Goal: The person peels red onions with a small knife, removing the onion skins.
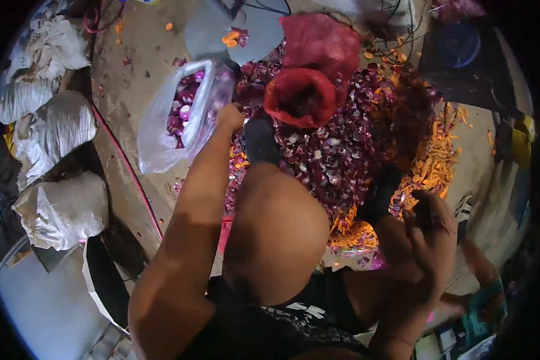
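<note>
My left hand (230, 116) reaches forward at the right edge of a clear plastic bag (156, 141) that holds peeled purple onions (185, 113). Its fingers look curled, and what they grip, if anything, is hidden. Right of it stands an open red mesh sack (300, 99), on a wide heap of purple onion skins (324, 159). Near my right knee, my right hand (433, 233) is raised with bent fingers around something dark that I cannot make out. Orange strips (435, 159), like cut carrot or peelings, lie in a pile beyond that hand.
Several white woven sacks (60, 207) line the left side. A red hose (123, 156) runs along the floor. A grey round surface (213, 39) is at the far side, and a dark mat with a blue round lid (458, 45) lies far right. Another person's arm (480, 264) shows at right.
</note>
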Demonstrator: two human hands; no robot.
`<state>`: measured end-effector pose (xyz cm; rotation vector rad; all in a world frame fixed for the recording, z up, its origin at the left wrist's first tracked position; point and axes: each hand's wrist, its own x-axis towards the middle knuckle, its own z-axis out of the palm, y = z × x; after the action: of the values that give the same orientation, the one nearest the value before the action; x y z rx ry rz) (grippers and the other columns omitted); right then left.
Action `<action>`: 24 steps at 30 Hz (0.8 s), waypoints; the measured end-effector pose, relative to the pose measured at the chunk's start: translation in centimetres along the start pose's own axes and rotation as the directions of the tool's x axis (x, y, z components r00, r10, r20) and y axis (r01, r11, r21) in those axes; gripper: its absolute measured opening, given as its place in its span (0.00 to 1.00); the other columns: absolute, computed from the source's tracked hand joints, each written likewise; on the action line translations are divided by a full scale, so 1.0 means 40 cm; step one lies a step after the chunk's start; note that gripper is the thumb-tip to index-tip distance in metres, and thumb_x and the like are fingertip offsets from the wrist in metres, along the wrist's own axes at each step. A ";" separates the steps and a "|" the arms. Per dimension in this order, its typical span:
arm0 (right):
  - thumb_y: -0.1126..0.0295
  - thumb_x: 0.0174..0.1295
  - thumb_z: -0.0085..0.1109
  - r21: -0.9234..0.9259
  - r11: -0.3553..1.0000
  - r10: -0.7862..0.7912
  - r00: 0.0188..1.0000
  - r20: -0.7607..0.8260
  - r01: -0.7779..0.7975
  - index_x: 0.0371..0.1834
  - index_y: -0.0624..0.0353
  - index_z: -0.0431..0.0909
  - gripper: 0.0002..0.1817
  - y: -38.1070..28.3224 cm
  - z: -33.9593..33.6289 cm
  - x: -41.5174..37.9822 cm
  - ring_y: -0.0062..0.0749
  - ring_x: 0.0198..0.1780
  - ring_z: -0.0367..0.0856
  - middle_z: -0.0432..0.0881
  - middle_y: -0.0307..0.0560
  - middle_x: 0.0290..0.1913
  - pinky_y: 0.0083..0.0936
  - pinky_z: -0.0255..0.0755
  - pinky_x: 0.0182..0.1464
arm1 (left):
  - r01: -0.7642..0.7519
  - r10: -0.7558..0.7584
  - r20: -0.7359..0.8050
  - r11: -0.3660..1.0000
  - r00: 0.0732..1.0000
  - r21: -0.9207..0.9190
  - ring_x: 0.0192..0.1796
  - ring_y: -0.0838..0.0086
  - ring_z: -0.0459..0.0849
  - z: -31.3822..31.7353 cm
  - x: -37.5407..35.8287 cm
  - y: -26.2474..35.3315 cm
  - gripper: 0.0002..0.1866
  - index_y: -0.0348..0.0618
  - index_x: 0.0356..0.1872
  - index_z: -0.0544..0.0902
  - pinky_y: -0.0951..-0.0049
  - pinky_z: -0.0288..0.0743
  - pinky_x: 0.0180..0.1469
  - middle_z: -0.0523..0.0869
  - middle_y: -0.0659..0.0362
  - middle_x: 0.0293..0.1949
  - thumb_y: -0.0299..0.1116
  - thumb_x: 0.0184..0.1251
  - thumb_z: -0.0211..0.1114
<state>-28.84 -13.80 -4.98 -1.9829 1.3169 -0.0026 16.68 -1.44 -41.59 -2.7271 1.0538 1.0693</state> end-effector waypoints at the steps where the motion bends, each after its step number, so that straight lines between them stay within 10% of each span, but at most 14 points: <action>1: 0.74 0.53 0.61 -0.013 1.000 -0.004 1.000 0.021 0.004 0.53 0.64 0.80 0.21 -0.006 -0.001 0.020 0.42 0.48 0.85 0.85 0.54 0.46 0.31 0.76 0.52 | 0.053 -0.053 0.012 0.998 0.999 0.015 0.60 0.52 0.84 0.018 0.009 0.006 0.24 0.56 0.59 0.85 0.54 0.77 0.64 0.86 0.49 0.58 0.43 0.59 0.67; 9: 0.79 0.60 0.61 0.092 0.994 -0.062 0.995 0.083 0.054 0.56 0.68 0.77 0.19 -0.011 -0.006 0.092 0.28 0.47 0.82 0.84 0.48 0.47 0.26 0.76 0.52 | -0.037 0.046 -0.211 0.998 0.976 0.044 0.57 0.53 0.85 -0.032 -0.035 0.062 0.26 0.53 0.57 0.86 0.57 0.79 0.60 0.87 0.49 0.52 0.44 0.54 0.73; 14: 0.80 0.60 0.60 0.085 0.993 -0.088 0.993 0.072 0.082 0.57 0.68 0.77 0.20 -0.042 -0.019 0.065 0.28 0.49 0.82 0.83 0.47 0.48 0.26 0.76 0.54 | -0.196 0.093 -0.628 0.976 0.772 -0.098 0.54 0.51 0.85 -0.233 -0.025 -0.047 0.24 0.47 0.48 0.89 0.57 0.79 0.58 0.85 0.44 0.48 0.46 0.50 0.75; 20: 0.71 0.54 0.66 0.090 0.985 -0.148 0.989 0.008 0.146 0.53 0.64 0.79 0.22 -0.093 -0.012 -0.021 0.46 0.48 0.85 0.84 0.57 0.45 0.33 0.76 0.53 | -0.138 0.023 -0.579 0.978 0.815 -0.156 0.51 0.54 0.87 -0.404 -0.100 -0.039 0.27 0.44 0.54 0.87 0.60 0.78 0.58 0.87 0.46 0.52 0.48 0.54 0.76; 24: 0.70 0.56 0.71 0.057 0.934 -0.340 0.926 -0.163 0.353 0.52 0.64 0.80 0.20 -0.065 0.016 -0.052 0.49 0.45 0.86 0.85 0.58 0.44 0.35 0.77 0.52 | -0.544 0.451 -0.395 0.824 0.800 -0.160 0.51 0.69 0.87 -0.530 -0.398 0.224 0.22 0.41 0.58 0.84 0.67 0.78 0.55 0.89 0.50 0.51 0.38 0.65 0.70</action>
<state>-27.52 -11.25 -3.15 -2.1498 1.0195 -0.3790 15.32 -4.52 -13.83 -2.9993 1.9123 0.8340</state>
